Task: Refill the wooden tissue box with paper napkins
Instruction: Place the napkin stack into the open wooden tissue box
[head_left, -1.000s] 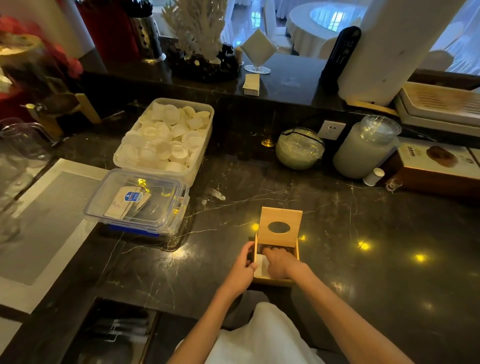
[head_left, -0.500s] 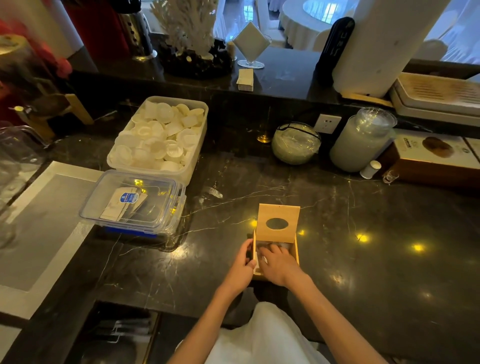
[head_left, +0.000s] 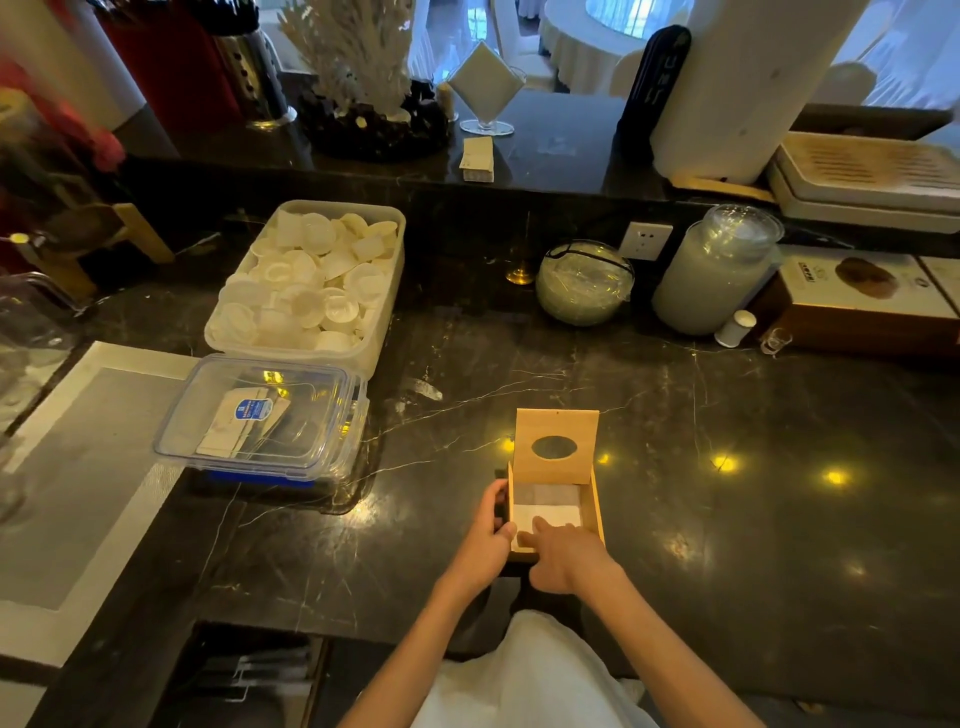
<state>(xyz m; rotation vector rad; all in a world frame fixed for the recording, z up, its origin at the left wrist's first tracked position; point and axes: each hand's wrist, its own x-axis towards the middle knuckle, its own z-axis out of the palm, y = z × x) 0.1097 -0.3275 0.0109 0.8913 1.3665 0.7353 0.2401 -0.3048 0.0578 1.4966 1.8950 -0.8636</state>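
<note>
The small wooden tissue box stands near the front edge of the dark marble counter. Its hinged lid, with an oval slot, stands upright at the far side. White paper napkins lie flat inside. My left hand grips the box's left wall, thumb over the rim. My right hand rests over the near edge with fingertips on the napkins; I cannot tell whether it pinches them.
A clear lidded plastic container and a white tub of small cups sit to the left. A glass bowl, a tall jar and a brown carton line the back. A grey mat lies at far left.
My right hand has drawn back from deep inside the box to its near edge, uncovering the napkins. The left hand has kept its hold on the box's left wall.
</note>
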